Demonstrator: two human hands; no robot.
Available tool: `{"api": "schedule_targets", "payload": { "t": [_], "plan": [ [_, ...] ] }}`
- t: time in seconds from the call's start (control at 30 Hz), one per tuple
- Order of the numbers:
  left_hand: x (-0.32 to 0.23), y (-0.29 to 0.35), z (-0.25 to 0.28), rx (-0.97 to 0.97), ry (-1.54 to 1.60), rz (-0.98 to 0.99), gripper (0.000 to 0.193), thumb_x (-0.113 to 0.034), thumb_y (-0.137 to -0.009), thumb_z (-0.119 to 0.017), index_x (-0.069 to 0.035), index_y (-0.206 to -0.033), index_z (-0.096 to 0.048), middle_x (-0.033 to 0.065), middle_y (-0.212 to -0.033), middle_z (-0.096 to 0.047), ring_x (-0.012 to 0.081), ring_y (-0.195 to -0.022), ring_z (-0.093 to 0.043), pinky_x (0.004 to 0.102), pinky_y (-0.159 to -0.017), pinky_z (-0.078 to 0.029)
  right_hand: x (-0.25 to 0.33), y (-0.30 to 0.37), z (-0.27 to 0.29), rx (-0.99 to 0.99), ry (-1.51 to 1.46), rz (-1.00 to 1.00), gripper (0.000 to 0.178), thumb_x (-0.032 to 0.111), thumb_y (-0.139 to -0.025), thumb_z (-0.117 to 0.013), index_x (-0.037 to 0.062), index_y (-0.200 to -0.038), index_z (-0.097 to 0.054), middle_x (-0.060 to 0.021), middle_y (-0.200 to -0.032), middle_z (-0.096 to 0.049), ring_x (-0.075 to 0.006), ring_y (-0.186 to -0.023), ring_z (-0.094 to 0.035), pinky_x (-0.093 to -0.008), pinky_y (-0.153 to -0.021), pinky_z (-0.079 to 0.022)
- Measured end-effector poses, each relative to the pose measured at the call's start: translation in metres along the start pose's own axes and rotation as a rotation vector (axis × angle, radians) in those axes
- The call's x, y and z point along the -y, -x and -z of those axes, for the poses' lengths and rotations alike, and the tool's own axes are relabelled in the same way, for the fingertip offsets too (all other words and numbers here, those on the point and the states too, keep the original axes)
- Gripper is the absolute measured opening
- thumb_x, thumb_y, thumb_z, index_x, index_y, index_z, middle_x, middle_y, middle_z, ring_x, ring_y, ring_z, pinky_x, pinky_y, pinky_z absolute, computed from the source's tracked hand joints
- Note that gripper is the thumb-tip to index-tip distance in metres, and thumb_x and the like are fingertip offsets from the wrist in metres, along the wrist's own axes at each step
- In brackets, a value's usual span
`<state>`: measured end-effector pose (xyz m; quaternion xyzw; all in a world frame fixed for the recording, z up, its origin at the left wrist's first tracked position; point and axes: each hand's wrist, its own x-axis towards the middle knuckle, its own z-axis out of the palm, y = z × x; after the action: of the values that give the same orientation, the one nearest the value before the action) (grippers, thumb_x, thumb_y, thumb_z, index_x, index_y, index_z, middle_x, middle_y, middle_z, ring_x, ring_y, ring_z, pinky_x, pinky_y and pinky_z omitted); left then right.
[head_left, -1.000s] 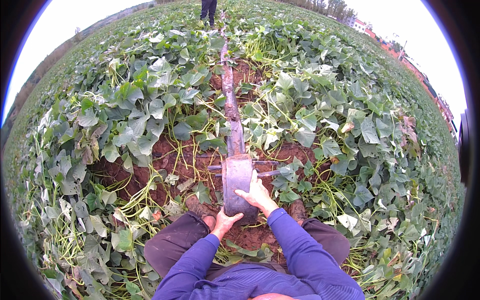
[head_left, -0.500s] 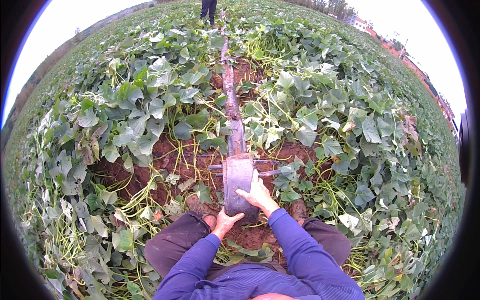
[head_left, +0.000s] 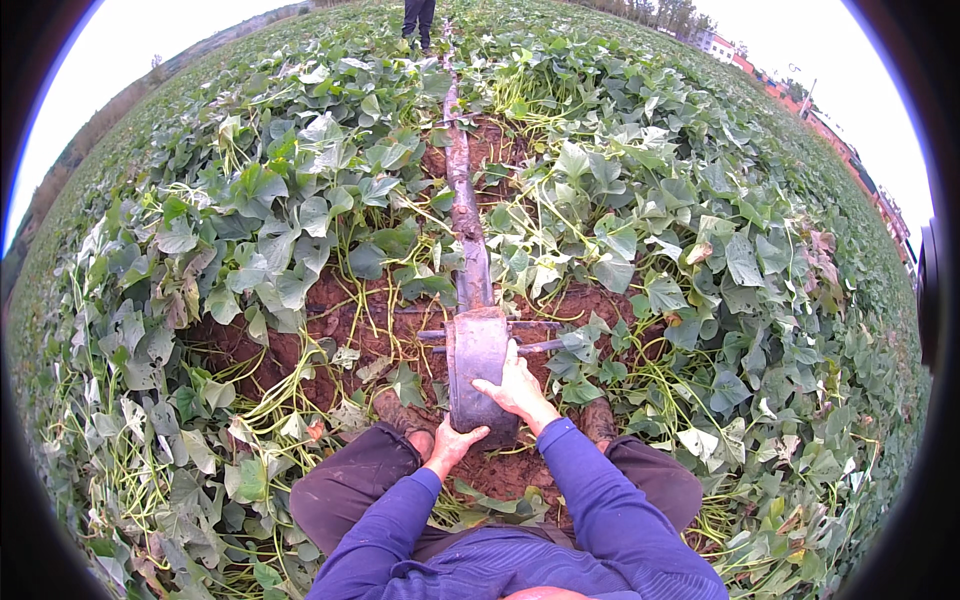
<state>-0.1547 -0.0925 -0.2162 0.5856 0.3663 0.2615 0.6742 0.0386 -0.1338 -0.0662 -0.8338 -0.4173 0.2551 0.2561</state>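
A thick roll of dark, soil-stained flat hose stands on its edge between my feet. From its far side the unrolled hose runs straight away from me over the ground. My left hand grips the roll low on its near left side, thumb across the surface. On the right edge, my right hand is wrapped with its thumb pointing left over the roll. Thin dark tubes stick out to both sides by the roll's far part; how they join it is hidden.
Leafy green vines cover the field on both sides, with reddish soil showing around the roll. My muddy shoes are planted either side. Far ahead, a person in dark trousers stands beside the hose.
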Motion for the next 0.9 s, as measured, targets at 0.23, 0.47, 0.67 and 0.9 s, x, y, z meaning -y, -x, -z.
{"api": "schedule_targets", "payload": {
  "t": [0.23, 0.47, 0.67, 0.9],
  "plan": [
    [0.0012, -0.0004, -0.0011, 0.002, 0.031, -0.013, 0.077, -0.026, -0.075, -0.097, 0.001, -0.136, -0.059, 0.0111, -0.123, -0.073, 0.0188, -0.110, -0.068, 0.0346, -0.100, -0.054, -0.0004, 0.0000, -0.0002, 0.002, 0.003, -0.006, 0.134, 0.066, -0.080, -0.079, -0.0029, -0.166, -0.003, -0.0378, -0.147, -0.045, -0.0507, -0.131, -0.056, -0.0511, -0.109, -0.048],
    [0.0026, -0.0008, -0.0005, 0.012, 0.018, 0.013, 0.068, -0.016, -0.079, -0.093, 0.002, -0.135, -0.061, 0.0104, -0.125, -0.072, 0.0192, -0.112, -0.067, 0.0350, -0.102, -0.053, -0.0027, -0.0007, -0.0020, -0.008, 0.018, 0.004, 0.134, 0.067, -0.080, -0.078, -0.0027, -0.166, -0.002, -0.0381, -0.147, -0.045, -0.0509, -0.130, -0.057, -0.0511, -0.109, -0.048],
    [0.0024, -0.0009, -0.0001, 0.007, 0.019, 0.005, 0.075, -0.025, -0.075, -0.097, 0.001, -0.136, -0.060, 0.0117, -0.124, -0.073, 0.0192, -0.111, -0.068, 0.0348, -0.100, -0.054, -0.0032, -0.0013, -0.0029, -0.007, 0.015, 0.015, 0.134, 0.067, -0.080, -0.078, -0.0028, -0.166, -0.001, -0.0389, -0.147, -0.045, -0.0513, -0.130, -0.057, -0.0510, -0.109, -0.048],
    [-0.0023, 0.0001, -0.0012, 0.008, 0.013, 0.007, 0.076, -0.025, -0.076, -0.096, 0.000, -0.137, -0.059, 0.0110, -0.125, -0.073, 0.0190, -0.112, -0.068, 0.0348, -0.101, -0.053, -0.0046, -0.0025, -0.0030, 0.000, 0.013, 0.008, 0.134, 0.067, -0.080, -0.078, -0.0027, -0.166, -0.001, -0.0394, -0.148, -0.043, -0.0515, -0.131, -0.056, -0.0513, -0.109, -0.047]
  ]
}}
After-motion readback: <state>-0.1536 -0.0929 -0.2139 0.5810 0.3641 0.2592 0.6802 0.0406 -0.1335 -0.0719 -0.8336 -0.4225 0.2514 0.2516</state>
